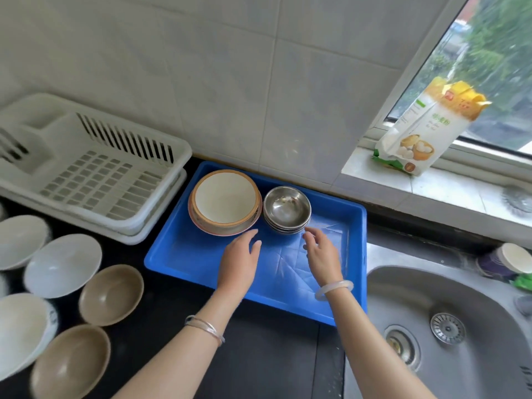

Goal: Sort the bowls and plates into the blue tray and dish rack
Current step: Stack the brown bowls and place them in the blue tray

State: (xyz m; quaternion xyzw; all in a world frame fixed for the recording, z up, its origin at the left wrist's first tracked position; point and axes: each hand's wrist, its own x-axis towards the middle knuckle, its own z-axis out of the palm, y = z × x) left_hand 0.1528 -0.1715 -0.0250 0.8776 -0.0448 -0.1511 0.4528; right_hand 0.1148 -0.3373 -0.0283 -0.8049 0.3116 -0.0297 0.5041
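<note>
At the far left, the loose white bowls [62,264] and tan bowls [110,295] lay crowded on the dark counter, some tipped against one another. A careless reach among them could have knocked one into its neighbour or off the front edge. Behind them the dish rack [95,180] stood with nothing in it, so the plates' share of the sorting looked not yet begun.

The blue tray [184,254] sat between rack and sink. In its far corner was a pale ceramic bowl nested on a wider dish [226,201]. The left hand [239,263] hovered just short of that pile, fingers loose and grasping nothing. Beside the pile, and almost touching it, was a stack of steel bowls [286,208]. The right hand [322,254] was likewise slack and empty, its fingertips just beside the base of the stack; whether they touched it could not be told.

The main risk seemed to lie here. The two piles stood so close that nudging either could clash rims, and the smooth steel bowls would probably slide or topple if pushed from low down. The tray's right end lay close to the sink [431,298], so a shove on the tray might have tipped it toward the basin.
</note>
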